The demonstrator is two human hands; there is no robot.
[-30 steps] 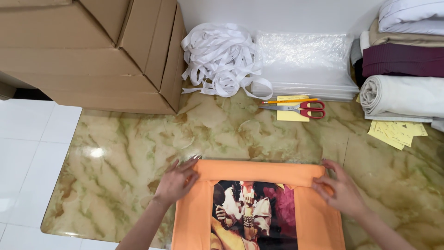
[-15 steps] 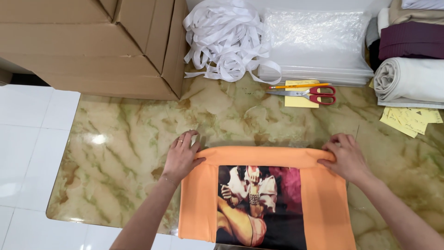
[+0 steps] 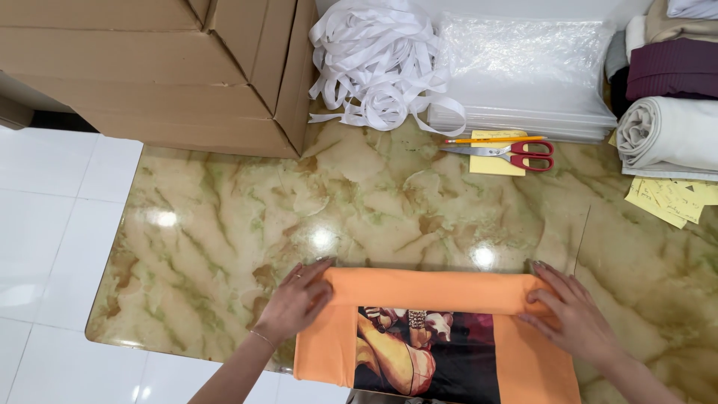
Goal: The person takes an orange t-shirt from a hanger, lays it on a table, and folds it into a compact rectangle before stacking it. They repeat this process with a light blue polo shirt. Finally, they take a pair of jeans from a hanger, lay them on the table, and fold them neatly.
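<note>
Orange shirt (image 3: 434, 292) lies flat at the near edge of the marble table (image 3: 374, 194), far edge folded over. Left hand (image 3: 295, 303) and right hand (image 3: 572, 314) press flat, fingers spread, on the fold's ends. Scissors (image 3: 508, 152) well apart.

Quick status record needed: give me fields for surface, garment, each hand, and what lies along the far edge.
surface: glossy marbled table
garment: orange printed shirt, its far edge rolled into a thick band, dark picture panel facing up
left hand: left hand flat on the band's left end
right hand: right hand flat on the band's right end
far edge: cardboard box, white strap bundle, clear bags, red-handled scissors, pencil, folded fabrics, yellow notes
</note>
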